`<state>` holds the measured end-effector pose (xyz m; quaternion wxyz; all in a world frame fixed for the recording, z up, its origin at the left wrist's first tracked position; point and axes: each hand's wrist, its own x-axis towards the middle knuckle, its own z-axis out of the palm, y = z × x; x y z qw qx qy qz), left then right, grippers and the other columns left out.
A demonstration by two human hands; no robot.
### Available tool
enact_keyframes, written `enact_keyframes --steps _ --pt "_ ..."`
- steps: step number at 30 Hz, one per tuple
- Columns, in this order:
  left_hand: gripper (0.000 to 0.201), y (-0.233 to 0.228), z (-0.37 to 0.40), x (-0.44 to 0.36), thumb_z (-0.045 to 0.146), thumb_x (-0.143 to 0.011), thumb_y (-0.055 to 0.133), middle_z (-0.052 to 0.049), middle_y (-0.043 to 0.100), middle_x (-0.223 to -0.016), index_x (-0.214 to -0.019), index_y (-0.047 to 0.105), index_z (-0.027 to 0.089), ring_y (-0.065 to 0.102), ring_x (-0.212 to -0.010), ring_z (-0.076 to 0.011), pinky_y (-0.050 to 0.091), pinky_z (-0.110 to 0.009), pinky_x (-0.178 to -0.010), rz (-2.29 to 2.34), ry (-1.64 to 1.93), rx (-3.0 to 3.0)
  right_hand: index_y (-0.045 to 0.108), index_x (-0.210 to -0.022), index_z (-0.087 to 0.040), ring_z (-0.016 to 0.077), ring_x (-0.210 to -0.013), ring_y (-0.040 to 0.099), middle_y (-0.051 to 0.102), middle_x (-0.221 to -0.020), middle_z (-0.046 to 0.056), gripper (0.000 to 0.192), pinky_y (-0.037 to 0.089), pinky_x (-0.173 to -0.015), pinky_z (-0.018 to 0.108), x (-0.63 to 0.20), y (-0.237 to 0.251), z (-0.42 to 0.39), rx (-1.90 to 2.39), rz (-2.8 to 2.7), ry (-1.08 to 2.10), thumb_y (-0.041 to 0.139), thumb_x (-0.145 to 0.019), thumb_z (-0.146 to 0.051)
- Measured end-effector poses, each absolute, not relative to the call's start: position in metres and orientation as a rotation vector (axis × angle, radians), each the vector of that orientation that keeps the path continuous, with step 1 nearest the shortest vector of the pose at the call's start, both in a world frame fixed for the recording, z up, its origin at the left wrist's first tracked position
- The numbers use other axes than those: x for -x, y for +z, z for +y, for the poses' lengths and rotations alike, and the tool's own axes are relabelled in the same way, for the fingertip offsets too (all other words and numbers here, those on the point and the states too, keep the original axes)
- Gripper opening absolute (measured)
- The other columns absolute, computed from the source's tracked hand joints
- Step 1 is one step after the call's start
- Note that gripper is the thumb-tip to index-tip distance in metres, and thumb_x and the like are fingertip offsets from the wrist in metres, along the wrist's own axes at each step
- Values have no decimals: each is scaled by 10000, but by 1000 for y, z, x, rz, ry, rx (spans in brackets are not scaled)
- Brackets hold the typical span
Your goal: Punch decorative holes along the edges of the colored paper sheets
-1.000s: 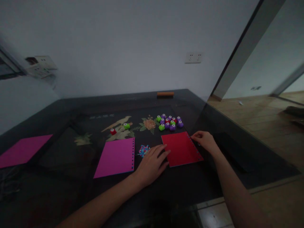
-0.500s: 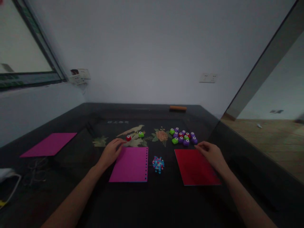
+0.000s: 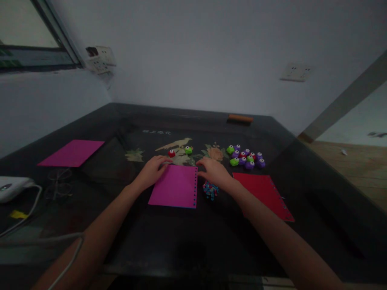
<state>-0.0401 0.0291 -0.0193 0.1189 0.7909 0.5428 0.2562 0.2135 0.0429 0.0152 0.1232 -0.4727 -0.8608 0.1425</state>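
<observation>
A pink sheet (image 3: 173, 187) with punched holes down its right side lies flat on the black table. At its top left corner is my left hand (image 3: 154, 171), fingers stretched out and holding nothing I can see. Across from it, my right hand (image 3: 214, 172) reaches the top right corner, thumb and fingers apart. Under my right wrist sits a pile of small blue, pink and white beads (image 3: 211, 191), partly covered. A red sheet (image 3: 266, 193) lies further right, partly behind my right forearm. Just beyond the pink sheet are a red eyeball toy (image 3: 171, 153) and a green eyeball toy (image 3: 188, 150).
Several purple, green and red eyeball toys (image 3: 246, 157) cluster at the right. Another pink sheet (image 3: 72, 153) and a pair of glasses (image 3: 59, 183) lie left. A white device (image 3: 13, 187) with a cable is at the left edge. A brown bar (image 3: 240, 118) lies at the back.
My right hand has moved left from the red sheet's top edge to the pink sheet's corner. My left hand stays by the other corner. The view has tilted down.
</observation>
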Motion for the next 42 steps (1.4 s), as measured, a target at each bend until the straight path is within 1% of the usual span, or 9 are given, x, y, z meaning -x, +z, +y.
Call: enact_keyframes --steps 3,6,8,10,15,21,30,37,42 --pt "304 -17 28 41 358 -862 470 -88 591 -1134 -1085 595 193 513 -1093 -235 386 -423 -950 1575 665 -2318 620 -1082 -129 269 -1031 550 597 -1095 137 375 453 -838 376 -205 1 52 1349 -2591 353 663 -772 -336" --pt "477 -19 28 42 491 -761 605 -88 552 -1172 -1154 563 222 488 -1106 -265 381 -443 -925 1636 545 -2303 596 -1127 -121 286 -1070 506 554 -1124 141 518 449 -866 396 -205 -8 55 1303 -2624 354 686 -730 -442" --pt "572 -22 28 44 527 -701 658 -91 530 -1178 -1179 547 233 476 -1100 -280 378 -453 -907 1689 481 -2296 583 -1147 -134 287 -1073 489 530 -1136 136 575 448 -868 404 -206 -10 55 1288 -2610 369 693 -705 -486" --pt "599 -25 29 45 533 -680 674 -89 517 -1173 -1187 541 243 468 -1091 -282 373 -451 -897 1706 451 -2300 582 -1139 -150 287 -1073 477 519 -1130 129 590 451 -859 409 -206 -11 54 1292 -2588 381 715 -676 -490" --pt "593 -26 30 45 549 -680 666 -78 518 -1124 -1170 547 236 471 -1042 -268 369 -430 -880 1688 439 -2301 594 -1058 -165 275 -1055 480 523 -1098 105 530 455 -838 392 -204 -11 52 1291 -2550 422 761 -635 -437" --pt "588 -27 30 45 562 -668 666 -70 504 -1103 -1155 562 250 455 -1046 -274 367 -425 -872 1709 440 -2316 551 -1045 -173 263 -1044 487 538 -1072 90 528 435 -835 388 -203 -10 52 1287 -2491 500 775 -619 -389" --pt "543 -24 29 43 533 -654 692 -77 510 -1106 -1078 569 218 453 -1056 -285 366 -435 -878 1738 444 -2339 538 -1010 -167 203 -965 509 552 -1014 62 382 408 -785 316 -202 -15 58 1255 -2438 590 721 -678 -208" --pt "525 -19 28 39 515 -650 698 -62 545 -1067 -1036 519 208 477 -1008 -272 378 -395 -836 1747 436 -2309 617 -820 -145 146 -748 503 538 -857 42 156 382 -670 267 -202 -17 64 1319 -2355 612 680 -741 -263" --pt "521 -19 28 39 495 -645 706 -60 566 -1050 -1037 508 215 499 -995 -274 392 -403 -835 1741 456 -2266 626 -697 -150 143 -714 503 545 -780 39 145 362 -639 258 -203 -16 65 1310 -2311 654 663 -755 -278"
